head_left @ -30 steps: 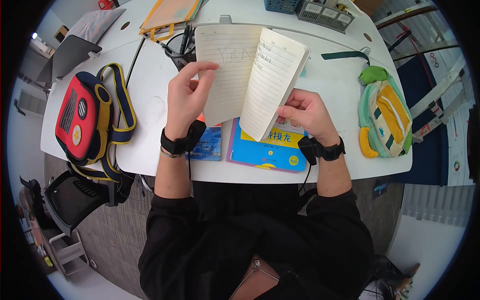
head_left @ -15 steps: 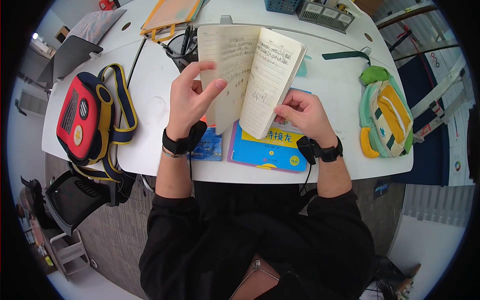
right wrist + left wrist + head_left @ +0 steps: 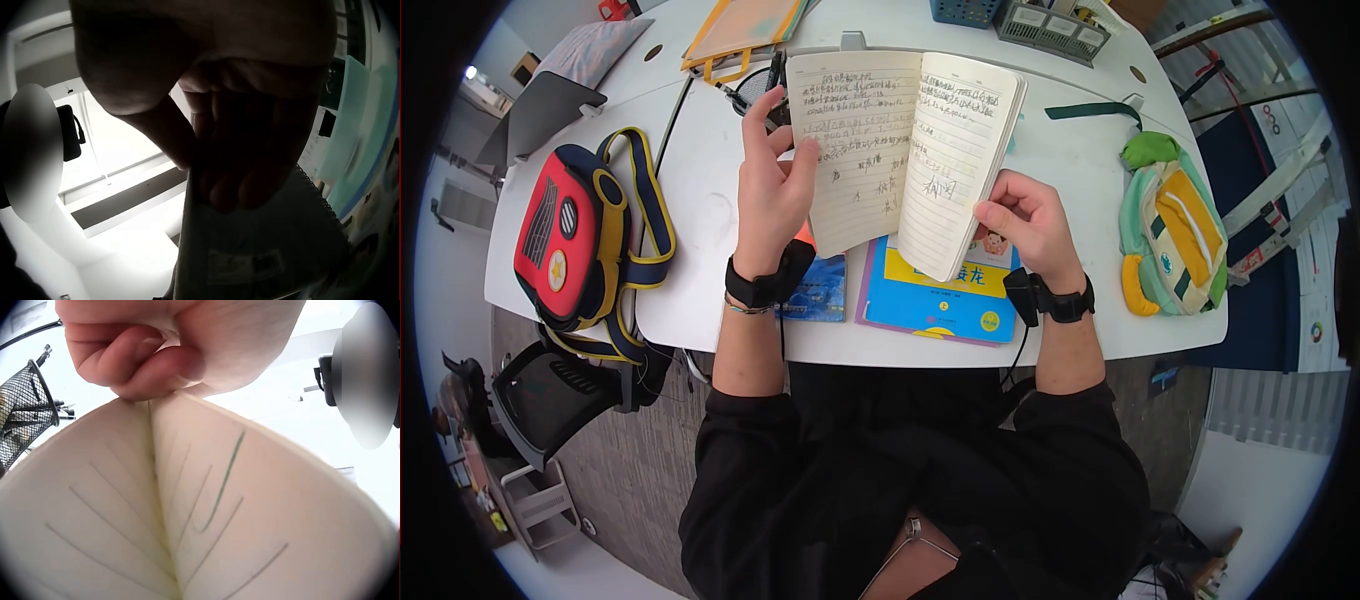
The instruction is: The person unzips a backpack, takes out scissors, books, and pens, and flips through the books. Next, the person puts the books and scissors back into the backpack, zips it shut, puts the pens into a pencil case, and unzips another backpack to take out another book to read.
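Observation:
A lined notebook [image 3: 955,140] is held open and tilted up over the desk, with handwriting on both pages. The left hand [image 3: 775,185] is at its left edge, thumb on the written left page [image 3: 855,190]. In the left wrist view, that hand's curled fingers [image 3: 147,359] meet the edge of the spread pages. The right hand [image 3: 1032,225] pinches the lower right edge, thumb in front. In the right wrist view, its fingers [image 3: 234,181] lie against the dark back cover [image 3: 281,234]. Below lie a blue-and-yellow book [image 3: 940,305] and a darker blue book [image 3: 818,290], both partly hidden.
A red backpack [image 3: 555,240] lies on the left side of the desk [image 3: 700,215], a green-and-yellow bag [image 3: 1175,230] on the right. Behind the left hand stands a mesh pen cup [image 3: 750,90]. Farther back are a grey basket [image 3: 1050,35] and an orange-edged folder [image 3: 735,30].
A leaf has flipped leftward, replacing the large-lettered page with densely written ones. The left index finger has straightened upward. The right hand keeps its grip and shifts slightly right.

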Demonstrator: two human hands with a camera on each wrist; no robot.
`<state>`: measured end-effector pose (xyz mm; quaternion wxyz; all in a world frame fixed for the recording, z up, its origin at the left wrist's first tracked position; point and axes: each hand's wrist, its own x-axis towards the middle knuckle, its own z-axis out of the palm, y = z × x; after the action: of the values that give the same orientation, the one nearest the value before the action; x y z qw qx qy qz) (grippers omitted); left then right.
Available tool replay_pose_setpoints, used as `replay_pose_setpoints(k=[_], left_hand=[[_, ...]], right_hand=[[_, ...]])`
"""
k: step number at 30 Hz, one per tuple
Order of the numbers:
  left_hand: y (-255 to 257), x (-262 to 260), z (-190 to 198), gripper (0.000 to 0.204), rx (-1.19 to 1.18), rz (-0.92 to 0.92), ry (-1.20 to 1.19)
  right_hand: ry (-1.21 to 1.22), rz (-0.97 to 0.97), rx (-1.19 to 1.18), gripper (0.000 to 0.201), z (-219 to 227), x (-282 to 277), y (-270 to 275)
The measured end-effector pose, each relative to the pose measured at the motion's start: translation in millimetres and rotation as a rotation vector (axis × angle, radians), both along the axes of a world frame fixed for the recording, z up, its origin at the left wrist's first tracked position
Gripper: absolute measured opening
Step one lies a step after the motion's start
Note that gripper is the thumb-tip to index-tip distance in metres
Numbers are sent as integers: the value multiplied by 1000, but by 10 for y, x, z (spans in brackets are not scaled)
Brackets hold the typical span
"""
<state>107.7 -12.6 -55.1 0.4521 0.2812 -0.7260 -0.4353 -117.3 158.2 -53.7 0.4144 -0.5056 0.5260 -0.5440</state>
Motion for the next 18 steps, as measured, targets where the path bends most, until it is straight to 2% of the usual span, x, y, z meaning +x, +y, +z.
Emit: replay_pose_setpoints(k=[7,12,16,18], left_hand=[[-27,20,17,54,20,68,-106],[-46,9,0,43,11,118,-135],[-42,3,-7,42,9,116,-120],[-19,-7,15,38,86,113,-90]], right_hand=[[-15,-12,-43,12,10,-1,2],[-10,0,-38,13,-14,-16,4],[-20,9,-25,13,-26,17,0],[-12,3,-43,13,-23,27,-5]])
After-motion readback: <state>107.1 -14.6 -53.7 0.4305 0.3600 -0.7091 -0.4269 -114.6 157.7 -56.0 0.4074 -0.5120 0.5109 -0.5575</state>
